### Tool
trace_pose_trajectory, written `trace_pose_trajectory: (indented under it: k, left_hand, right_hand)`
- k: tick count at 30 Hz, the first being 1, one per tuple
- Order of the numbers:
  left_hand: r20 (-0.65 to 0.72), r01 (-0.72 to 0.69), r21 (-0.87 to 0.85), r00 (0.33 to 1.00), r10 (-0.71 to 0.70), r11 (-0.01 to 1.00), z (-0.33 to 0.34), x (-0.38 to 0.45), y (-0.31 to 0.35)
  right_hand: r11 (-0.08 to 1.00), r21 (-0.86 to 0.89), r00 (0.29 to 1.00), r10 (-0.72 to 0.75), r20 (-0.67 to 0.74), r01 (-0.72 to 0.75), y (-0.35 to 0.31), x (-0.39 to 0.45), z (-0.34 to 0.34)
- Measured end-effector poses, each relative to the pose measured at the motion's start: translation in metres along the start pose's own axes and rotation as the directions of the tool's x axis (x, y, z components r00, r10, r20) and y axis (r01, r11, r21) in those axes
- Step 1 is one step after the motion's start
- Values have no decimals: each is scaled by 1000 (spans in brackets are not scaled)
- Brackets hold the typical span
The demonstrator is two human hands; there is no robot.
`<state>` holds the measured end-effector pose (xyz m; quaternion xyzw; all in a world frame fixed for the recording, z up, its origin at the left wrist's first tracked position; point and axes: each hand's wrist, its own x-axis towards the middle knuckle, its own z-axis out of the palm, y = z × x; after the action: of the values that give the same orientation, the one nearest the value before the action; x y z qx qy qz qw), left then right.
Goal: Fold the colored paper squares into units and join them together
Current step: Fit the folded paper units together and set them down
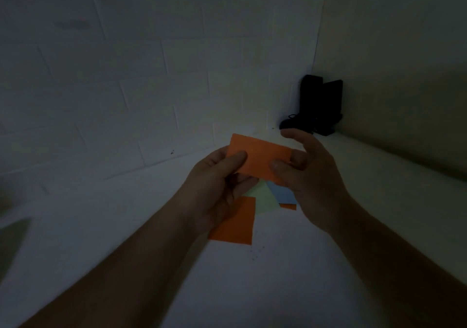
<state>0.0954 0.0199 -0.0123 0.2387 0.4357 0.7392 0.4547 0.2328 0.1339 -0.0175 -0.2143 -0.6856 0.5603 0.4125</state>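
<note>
A white table (290, 277) meets a painted brick wall (126, 75), and the light is dim. A black object (319, 105) stands in the corner at 1 o'clock; what it is I cannot tell. Above the table, the left hand (217, 191) and the right hand (310, 176) pinch one orange folded paper (260, 156) by its two ends, thumbs on top. Under the hands lie an orange square (235, 224) at 6 o'clock, a green sheet (262, 199) and a blue sheet (283, 192), overlapping each other.
</note>
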Motion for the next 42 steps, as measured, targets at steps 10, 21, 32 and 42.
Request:
trace_pose_trajectory:
  k: [10, 21, 32, 42]
  left_hand:
    - [-77, 20, 17, 997, -18, 1000, 3, -2, -4]
    - [-85, 53, 41, 995, -49, 998, 6, -5, -2]
    - [-44, 42, 28, 998, -41, 999, 9, -8, 1]
    - [-5, 32, 94, 999, -32, 995, 5, -7, 0]
  right_hand:
    - [997, -60, 993, -43, 112, 50, 0, -1, -2]
    - [980, -148, 986, -116, 117, 133, 0, -1, -5]
    - [995, -37, 994, -85, 64, 88, -4, 1, -12]
    - [996, -15, 994, -87, 62, 88, -3, 0, -11]
